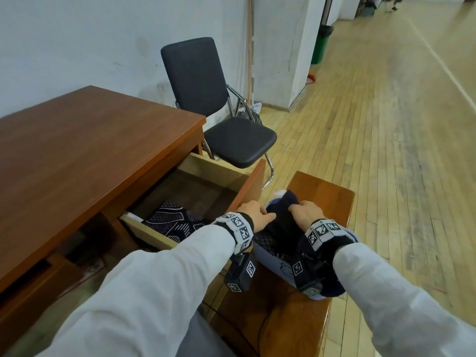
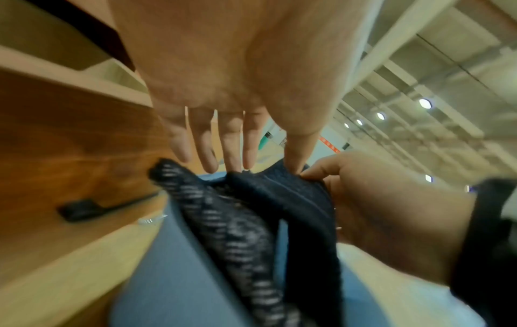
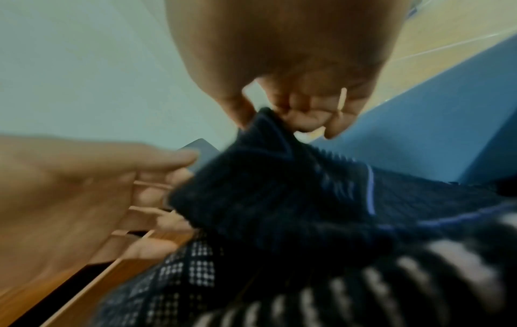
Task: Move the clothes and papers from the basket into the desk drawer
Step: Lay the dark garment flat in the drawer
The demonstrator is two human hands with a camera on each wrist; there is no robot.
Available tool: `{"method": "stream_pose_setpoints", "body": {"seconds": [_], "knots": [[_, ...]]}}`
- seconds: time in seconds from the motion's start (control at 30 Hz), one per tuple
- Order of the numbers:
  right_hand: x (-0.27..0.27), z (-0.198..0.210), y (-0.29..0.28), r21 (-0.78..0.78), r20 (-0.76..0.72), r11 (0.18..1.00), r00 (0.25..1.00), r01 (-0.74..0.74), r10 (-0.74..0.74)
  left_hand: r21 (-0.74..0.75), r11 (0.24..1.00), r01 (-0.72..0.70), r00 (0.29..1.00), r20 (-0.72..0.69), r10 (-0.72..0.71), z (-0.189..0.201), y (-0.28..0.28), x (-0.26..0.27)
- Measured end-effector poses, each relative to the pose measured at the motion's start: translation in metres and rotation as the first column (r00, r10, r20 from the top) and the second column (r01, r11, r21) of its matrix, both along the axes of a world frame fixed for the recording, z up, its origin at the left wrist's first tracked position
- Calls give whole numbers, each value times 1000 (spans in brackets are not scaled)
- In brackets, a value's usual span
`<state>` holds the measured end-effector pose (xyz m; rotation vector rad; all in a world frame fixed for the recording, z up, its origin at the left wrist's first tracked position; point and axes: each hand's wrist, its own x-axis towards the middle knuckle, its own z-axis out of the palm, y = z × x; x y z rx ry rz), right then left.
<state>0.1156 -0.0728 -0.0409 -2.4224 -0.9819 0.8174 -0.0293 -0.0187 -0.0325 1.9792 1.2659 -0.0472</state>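
A light blue basket (image 1: 280,269) stands on a wooden bench (image 1: 324,194) beside the open desk drawer (image 1: 203,186). My right hand (image 1: 306,212) pinches the top edge of a dark navy knit garment (image 1: 282,231) that rises out of the basket. My left hand (image 1: 257,215) reaches in from the drawer side with straight fingers, its thumb touching the same edge (image 2: 293,168). The right wrist view shows the right hand (image 3: 293,93) gripping the knit (image 3: 279,199) and the left hand (image 3: 112,188) spread beside it. A patterned dark garment (image 1: 170,222) lies in the drawer.
The brown desk top (image 1: 77,150) fills the left. A black chair (image 1: 219,104) stands behind the drawer. A white corner (image 1: 279,193) shows at the basket's far rim. Wooden floor (image 1: 386,150) stretches to the right, with a green bin (image 1: 320,45) far off.
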Motion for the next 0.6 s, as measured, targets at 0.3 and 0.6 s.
{"method": "stream_pose_setpoints", "body": {"seconds": [0.3,0.6], "knots": [[-24,33,-3,514,-121,857,991,17,53,-21,997,-68,944,321,71,24,2,19],[-6,25,22,245,-381,961,924,131,-29,-60,987,-150,759,633,154,82,27,-11]]}}
